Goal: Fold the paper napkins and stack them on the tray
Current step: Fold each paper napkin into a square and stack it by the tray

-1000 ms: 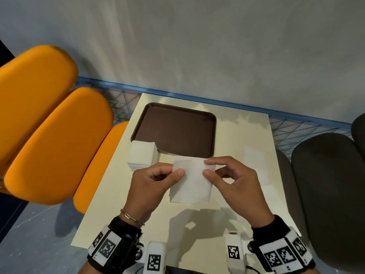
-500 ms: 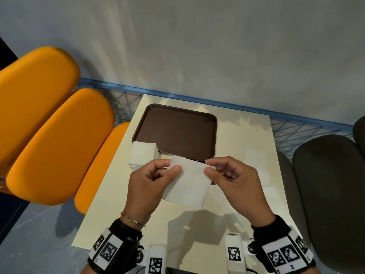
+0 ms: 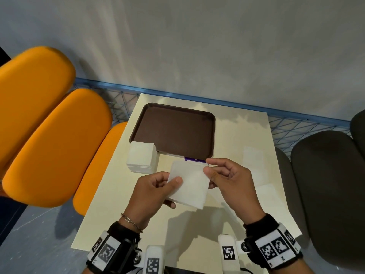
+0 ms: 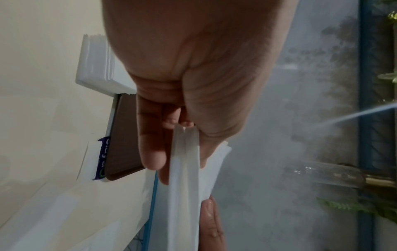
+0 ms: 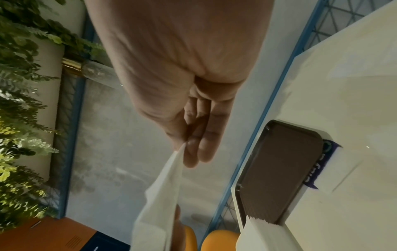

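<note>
Both hands hold one white paper napkin (image 3: 190, 184) above the cream table (image 3: 237, 139), just in front of the brown tray (image 3: 175, 127). My left hand (image 3: 158, 186) pinches its left edge, thumb on top. My right hand (image 3: 221, 175) pinches the right edge between thumb and fingers. The left wrist view shows the napkin (image 4: 187, 186) edge-on, its layers slightly apart. From the right wrist the napkin (image 5: 163, 195) hangs below the fingertips (image 5: 191, 158). A stack of white napkins (image 3: 142, 159) sits at the tray's near left corner. Nothing lies in the tray.
A purple label (image 3: 194, 159) peeks out under the tray's near edge. Orange chairs (image 3: 55, 143) stand left of the table, dark grey chairs (image 3: 327, 186) right. A blue wire rail (image 3: 217, 100) and a grey wall run behind.
The napkin has tilted from hanging upright to lying flatter between the hands, and both hands moved slightly toward each other. Tray and stack stayed put.
</note>
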